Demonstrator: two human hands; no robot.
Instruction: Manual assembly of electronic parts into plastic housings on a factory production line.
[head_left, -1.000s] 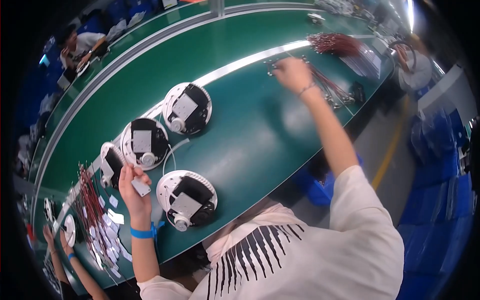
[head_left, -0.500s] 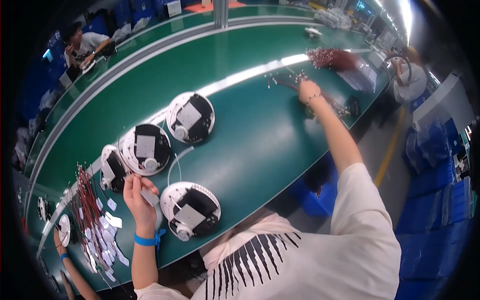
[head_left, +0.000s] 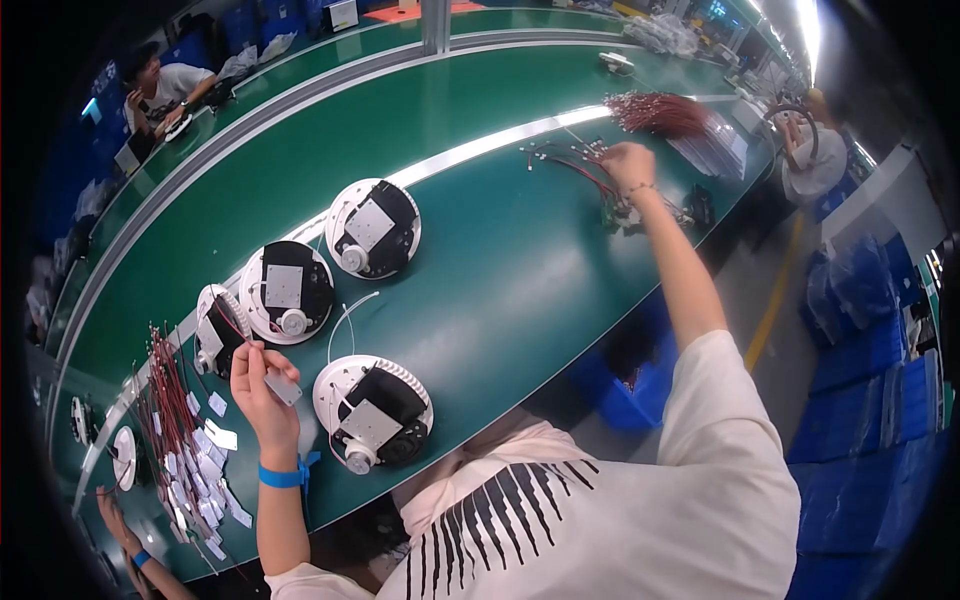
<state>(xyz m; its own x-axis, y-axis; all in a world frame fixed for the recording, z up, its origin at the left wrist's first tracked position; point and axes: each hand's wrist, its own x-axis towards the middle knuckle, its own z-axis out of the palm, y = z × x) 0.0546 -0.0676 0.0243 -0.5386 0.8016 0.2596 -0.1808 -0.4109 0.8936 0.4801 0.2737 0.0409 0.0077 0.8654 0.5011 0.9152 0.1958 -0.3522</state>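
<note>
On the tabletop (head_left: 500,310), four discs (head_left: 374,413) are spread over the left half, one lying by the near edge, just right of the left hand (head_left: 262,400). Toward the right end, red wires (head_left: 585,169) are met by the right hand (head_left: 630,166); whether any are gripped cannot be told. A plate (head_left: 283,388) is pinched in the left hand, above the tabletop.

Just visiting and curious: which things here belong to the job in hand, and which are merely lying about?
Seemingly part of the job:
small pale plate in the left hand
dark red wires at the right hand
four round white-and-black units

Seemingly just lying about:
blue bin below the bench edge
blue crates at right
clear plastic bags farther off
</note>
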